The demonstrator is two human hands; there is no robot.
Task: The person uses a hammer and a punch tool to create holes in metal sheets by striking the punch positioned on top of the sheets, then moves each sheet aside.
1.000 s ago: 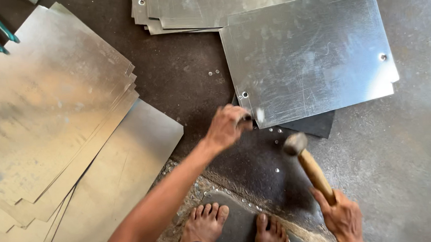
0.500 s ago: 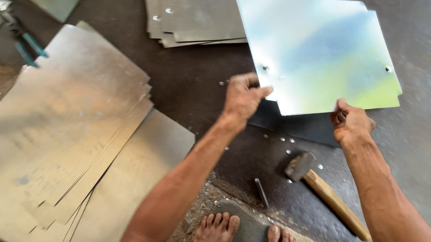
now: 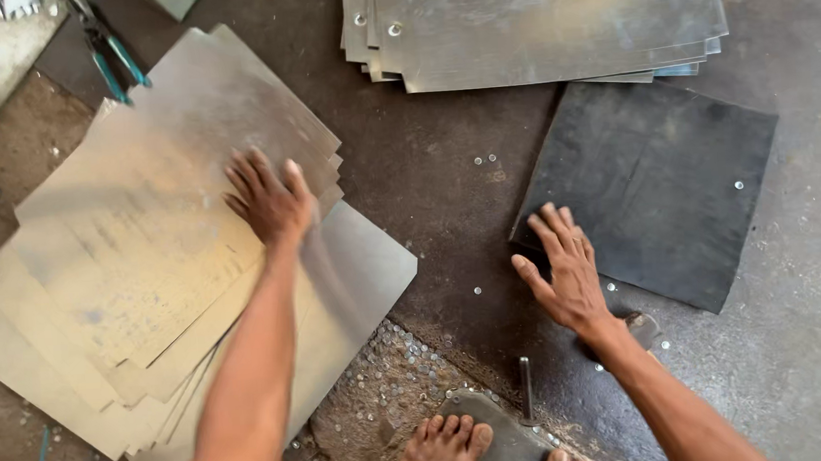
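Note:
My left hand [image 3: 269,199] lies flat, fingers spread, on the top sheet of a fanned stack of plain metal sheets [image 3: 137,257] at the left. My right hand [image 3: 565,270] rests open on the near left edge of a dark square pad [image 3: 655,187] on the floor. At the top, a stack of metal sheets with punched corner holes [image 3: 540,23] lies flat. Under my right forearm, the hammer [image 3: 637,326] is mostly hidden. A thin metal punch [image 3: 526,388] lies near my bare feet [image 3: 443,447].
Blue-handled pliers [image 3: 115,59] lie at the upper left beside the fanned stack. Small round metal slugs [image 3: 409,354] are scattered on the ground near my feet and on the pad. The floor is dark concrete with dirt at the left.
The sheet I was holding up with both hands now lies on the punched stack at the top. My left hand has moved left onto the plain stack; my right hand dropped onto the dark pad.

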